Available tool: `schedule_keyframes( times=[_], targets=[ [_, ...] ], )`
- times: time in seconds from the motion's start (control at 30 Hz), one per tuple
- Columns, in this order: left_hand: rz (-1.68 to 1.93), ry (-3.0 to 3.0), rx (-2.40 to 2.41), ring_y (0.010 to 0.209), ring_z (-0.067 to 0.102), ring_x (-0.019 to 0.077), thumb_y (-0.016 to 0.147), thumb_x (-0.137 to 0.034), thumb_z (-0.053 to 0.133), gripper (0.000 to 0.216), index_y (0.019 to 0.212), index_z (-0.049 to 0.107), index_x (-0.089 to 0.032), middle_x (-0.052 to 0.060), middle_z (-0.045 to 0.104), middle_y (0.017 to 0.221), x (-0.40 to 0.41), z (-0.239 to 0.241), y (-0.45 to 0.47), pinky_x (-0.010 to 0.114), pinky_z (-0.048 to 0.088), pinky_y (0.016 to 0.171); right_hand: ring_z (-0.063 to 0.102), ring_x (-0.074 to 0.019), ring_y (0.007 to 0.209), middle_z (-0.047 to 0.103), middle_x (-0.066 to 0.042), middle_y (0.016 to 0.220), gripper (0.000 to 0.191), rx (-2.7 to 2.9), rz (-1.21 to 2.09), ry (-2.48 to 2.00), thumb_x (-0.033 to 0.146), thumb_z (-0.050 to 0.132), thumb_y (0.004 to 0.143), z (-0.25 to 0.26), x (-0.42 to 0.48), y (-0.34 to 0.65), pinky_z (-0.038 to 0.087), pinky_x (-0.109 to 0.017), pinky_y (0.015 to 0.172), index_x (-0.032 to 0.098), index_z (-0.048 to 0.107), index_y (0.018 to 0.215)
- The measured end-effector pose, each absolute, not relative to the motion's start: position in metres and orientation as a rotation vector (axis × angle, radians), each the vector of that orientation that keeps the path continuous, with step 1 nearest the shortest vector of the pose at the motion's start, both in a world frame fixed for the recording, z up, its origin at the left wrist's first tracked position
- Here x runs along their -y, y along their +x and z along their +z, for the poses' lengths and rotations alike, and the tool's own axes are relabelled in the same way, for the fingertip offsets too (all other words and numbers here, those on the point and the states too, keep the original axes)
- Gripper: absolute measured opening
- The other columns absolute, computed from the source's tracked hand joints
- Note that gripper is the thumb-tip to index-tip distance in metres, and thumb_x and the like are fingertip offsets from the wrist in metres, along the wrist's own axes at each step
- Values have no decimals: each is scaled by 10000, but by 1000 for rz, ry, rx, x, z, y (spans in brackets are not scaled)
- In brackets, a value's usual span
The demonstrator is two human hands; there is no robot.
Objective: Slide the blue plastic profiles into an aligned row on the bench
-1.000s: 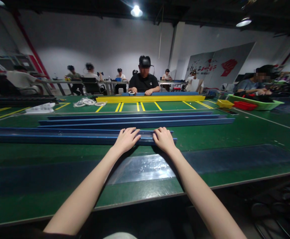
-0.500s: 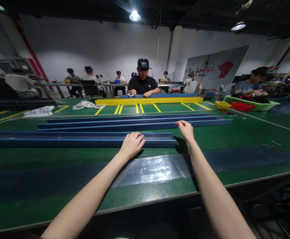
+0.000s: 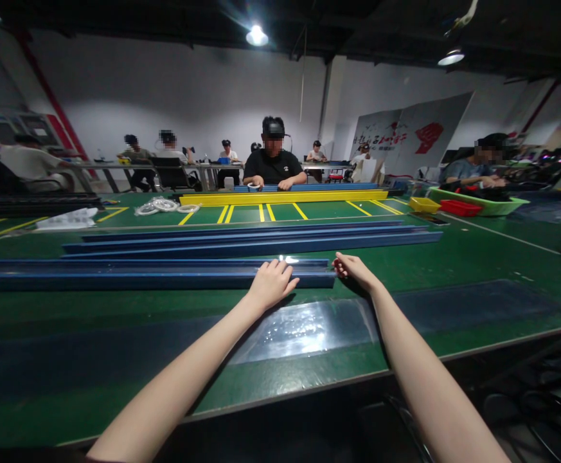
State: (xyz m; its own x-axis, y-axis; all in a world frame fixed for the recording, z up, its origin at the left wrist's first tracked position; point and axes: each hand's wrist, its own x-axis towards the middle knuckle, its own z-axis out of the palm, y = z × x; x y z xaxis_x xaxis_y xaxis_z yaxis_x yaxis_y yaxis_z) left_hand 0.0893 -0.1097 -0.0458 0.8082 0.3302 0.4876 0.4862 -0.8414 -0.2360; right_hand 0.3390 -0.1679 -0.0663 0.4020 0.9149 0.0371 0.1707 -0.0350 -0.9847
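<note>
A long blue channel (image 3: 140, 281) lies across the green table, its right end in front of me. My left hand (image 3: 274, 283) rests over this channel near that end, fingers spread and slightly bent. Just off the channel's right end, my right hand (image 3: 352, 269) is closed, fingertips pinched together. Whatever sits between those fingertips is too small to make out. A bright glint shows at the channel's far wall, beyond my left hand. Nearer to me, a clear plastic sheet (image 3: 304, 328) lies flat under my forearms.
More blue channels (image 3: 256, 244) lie just beyond. Farther back are a yellow bar (image 3: 284, 197), coiled white cable (image 3: 157, 206), and yellow (image 3: 423, 204), red (image 3: 460, 207) and green (image 3: 497, 207) trays. A co-worker (image 3: 274, 164) sits opposite; several others sit around.
My right hand has come down and slightly left to the channel's end, its fingers drawn together. My left hand has slid right along the channel. A glint now shows there.
</note>
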Motion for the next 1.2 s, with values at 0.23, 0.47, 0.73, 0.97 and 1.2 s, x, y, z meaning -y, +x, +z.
schedule_keyframes(
  times=[0.23,0.47,0.73,0.97,1.2],
  targets=[
    [-674,-2642,582,891,480,220,861,-324,338,288,996,515,-142,102,556,966,108,-52,85,326,356,723,378,-41,449,444,49,497,388,1204,735,-1537,535,542,651,-68,172,335,298,-176,438,148,520,631],
    [-757,-2608,634,979,454,229,840,-294,387,268,1028,504,-144,106,540,1048,110,-57,84,350,341,793,422,-52,484,482,38,523,334,1251,689,-1556,487,565,641,-68,173,336,318,-176,456,157,518,631],
    [-747,-2534,750,888,482,225,842,-342,385,269,976,529,-159,92,566,984,111,-59,85,341,337,715,426,-58,475,505,31,541,307,1257,655,-1529,465,578,625,-66,172,333,324,-189,441,163,527,649],
    [-735,-2533,730,799,502,205,842,-352,406,241,898,536,-156,72,580,845,108,-58,85,318,311,659,439,-59,487,526,23,578,289,1243,655,-1541,432,600,611,-69,171,336,333,-190,445,158,534,677],
    [-740,-2541,715,722,516,184,830,-346,453,211,789,530,-154,47,583,740,107,-58,85,302,291,625,435,-63,495,531,15,569,263,1296,612,-1600,391,609,587,-73,169,339,337,-205,480,138,565,645]
  ],
)
